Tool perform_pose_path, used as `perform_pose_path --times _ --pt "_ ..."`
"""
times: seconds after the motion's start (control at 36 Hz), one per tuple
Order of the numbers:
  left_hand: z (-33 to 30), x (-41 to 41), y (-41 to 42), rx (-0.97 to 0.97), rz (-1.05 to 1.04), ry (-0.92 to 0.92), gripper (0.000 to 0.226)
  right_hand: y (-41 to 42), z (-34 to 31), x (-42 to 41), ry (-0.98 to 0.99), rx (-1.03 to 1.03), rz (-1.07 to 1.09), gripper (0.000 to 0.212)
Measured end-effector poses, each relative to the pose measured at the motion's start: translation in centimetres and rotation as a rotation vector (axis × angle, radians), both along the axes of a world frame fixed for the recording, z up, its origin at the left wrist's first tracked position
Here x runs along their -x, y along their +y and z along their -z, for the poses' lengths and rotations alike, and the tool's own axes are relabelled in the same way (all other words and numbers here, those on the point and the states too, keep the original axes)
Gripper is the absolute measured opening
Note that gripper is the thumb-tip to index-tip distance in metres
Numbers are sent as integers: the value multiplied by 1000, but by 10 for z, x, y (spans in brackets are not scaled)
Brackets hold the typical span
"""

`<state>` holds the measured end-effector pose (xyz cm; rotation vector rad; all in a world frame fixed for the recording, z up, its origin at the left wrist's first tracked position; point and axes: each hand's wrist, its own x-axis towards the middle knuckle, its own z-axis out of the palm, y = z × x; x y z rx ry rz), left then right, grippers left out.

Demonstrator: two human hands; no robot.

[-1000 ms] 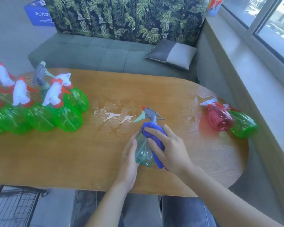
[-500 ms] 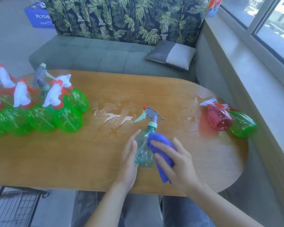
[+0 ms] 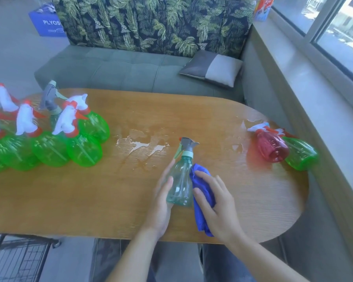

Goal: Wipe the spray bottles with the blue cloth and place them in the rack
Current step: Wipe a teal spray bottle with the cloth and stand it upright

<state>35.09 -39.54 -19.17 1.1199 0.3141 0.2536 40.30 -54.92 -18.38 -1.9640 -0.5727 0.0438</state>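
Your left hand point(image 3: 161, 202) is wrapped around the clear teal bottle point(image 3: 180, 180) standing near the front of the bench point(image 3: 90, 200), and your right hand point(image 3: 218, 202) presses the blue cloth point(image 3: 202, 192) flat-fingered against its side. Keep the base planted and turn the bottle so the cloth reaches all round. It looks empty, as do the green bottles point(image 3: 49, 147) grouped at the left.
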Motion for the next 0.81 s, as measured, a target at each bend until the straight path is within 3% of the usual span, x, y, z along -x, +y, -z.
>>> perform_pose_path --times 0.08,0.42,0.69,0.81 --pt "1 0 0 16 -19 7 46 0 -3 -6 -93 85 -74 35" --pt "2 -1 0 -2 -32 28 50 27 -17 -34 -349 249 -28 43" --pt "3 1 5 -40 -47 82 41 -4 2 -15 -833 332 -406 32" --pt "5 1 4 -19 -29 46 44 -4 2 -15 -844 291 -422 32"
